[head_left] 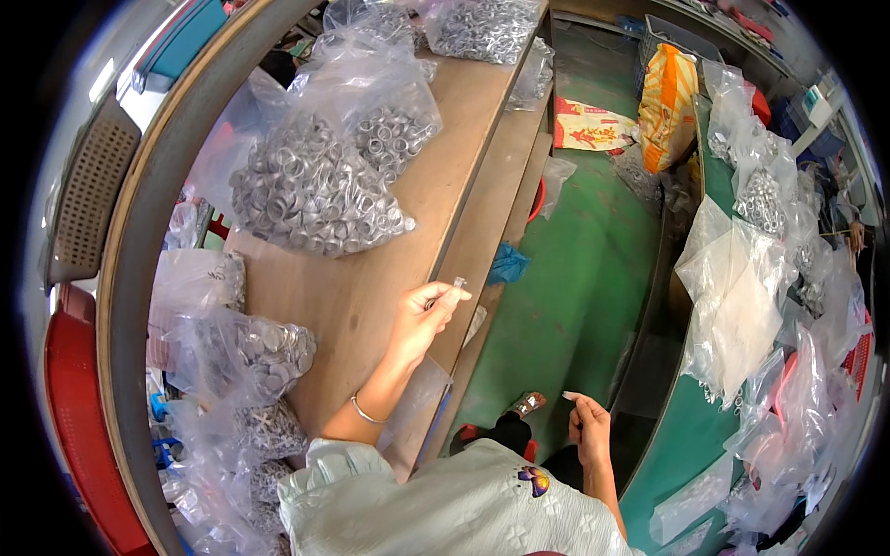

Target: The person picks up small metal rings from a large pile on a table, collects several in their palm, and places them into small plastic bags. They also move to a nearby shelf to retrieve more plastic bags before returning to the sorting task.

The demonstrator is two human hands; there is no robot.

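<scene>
My left hand [425, 320] is raised over the right edge of the wooden table, closed in a pinch. Between its thumb and forefinger sticks up a small shiny silvery piece [459, 283]; its exact kind is too small to make out. My right hand [591, 428] hangs above the green floor, with its fingers curled in. A pale tip shows at its fingertips, and I cannot tell whether that is a nail or a small held piece. Beyond my left hand, a clear plastic bag of silver rings [315, 190] rests on the table.
More bags of metal parts [477, 32] lie at the table's far end and along its left side. A green bench [672, 463] on the right carries plastic bags [737, 306]. An orange-yellow sack [667, 107] stands on the floor [589, 269]. A blue bag [507, 264] lies beside the table.
</scene>
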